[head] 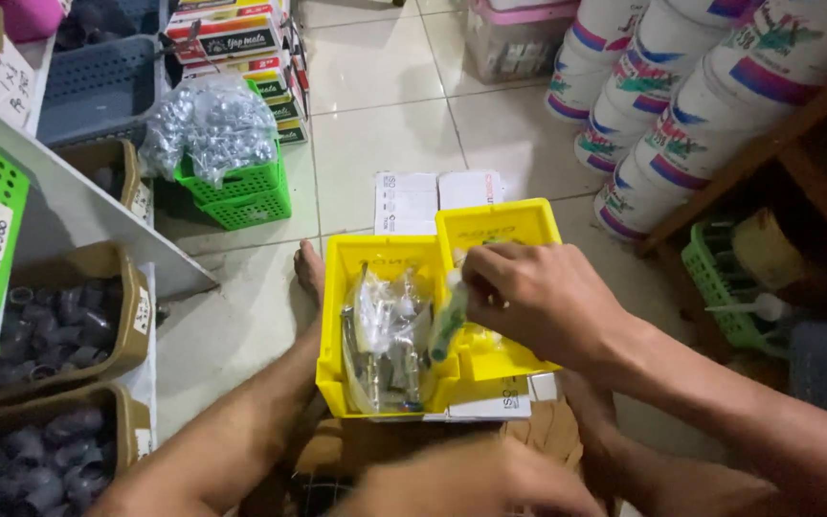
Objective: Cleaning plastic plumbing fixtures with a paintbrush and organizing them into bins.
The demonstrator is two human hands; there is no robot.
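right, the right hand (538, 302) is over the two yellow bins, fingers curled and pinched around a small green and white packet (450, 321), holding it right at the wall between the two bins. the near yellow bin (337, 316), just left of that hand, is packed with clear plastic bags of metal fittings (387, 340), standing upright and crowded. the far yellow bin (504, 222), under and beyond the right hand, looks mostly bare, with only a few pale bits showing beneath the fingers. so by the look of it one bin is well filled and the other has plenty of room, and the packet is in the hand, not yet resting in either.

the left hand (476, 483) is low and close to the camera, blurred, just below the bins; whether it is open or gripping anything, i cannot tell. a bare foot (310, 268) rests on the tiled floor (375, 105) just left of the near bin.

further left of the hands, brown trays of dark pipe fittings (55, 325) sit on a shelf, and a green basket (241, 191) carries a clear bag of silver parts. off beyond the right hand, white buckets (662, 115) are stacked on their sides.
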